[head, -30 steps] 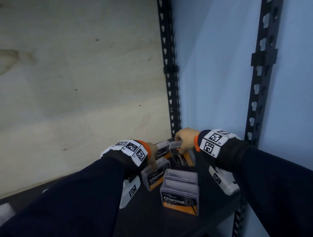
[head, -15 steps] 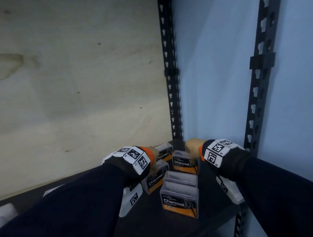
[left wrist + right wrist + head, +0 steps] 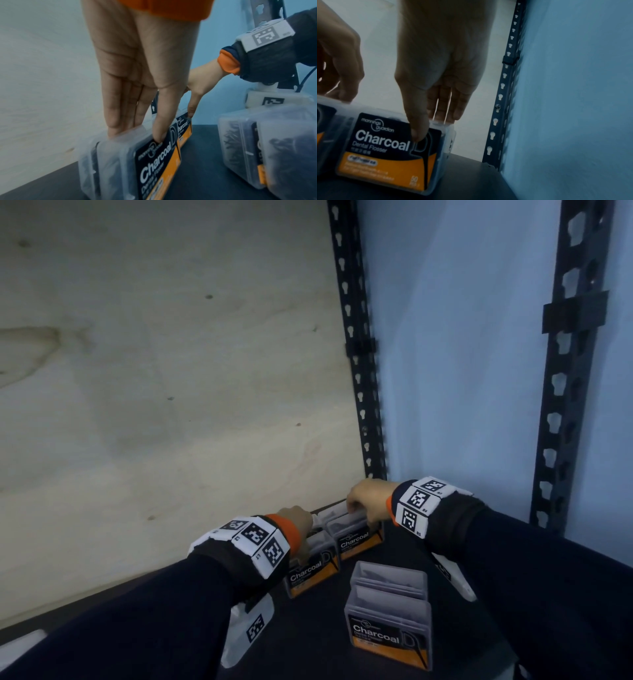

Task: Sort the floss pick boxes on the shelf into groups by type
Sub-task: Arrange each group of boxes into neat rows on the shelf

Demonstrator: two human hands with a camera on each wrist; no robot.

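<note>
Right-hand (image 3: 364,501) box (image 3: 392,151) now shelved ("Charcoal Dental Flosser")

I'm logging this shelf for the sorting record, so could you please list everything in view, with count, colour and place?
Charcoal floss pick boxes: at least five visible, clear plastic with black and orange labels; two held at the back, one more behind them, two one behind the other in front.
Shelf: one, dark surface, under the boxes.
Back panel: one, pale wood, behind the shelf.
Uprights: two, dark slotted metal, back corner and right side.
Wall: pale blue, to the right.
White object: one, bottom-left edge, unclear.
Left hand: pinches the left held box from above.
Right hand: pinches the right held box from above.
</note>
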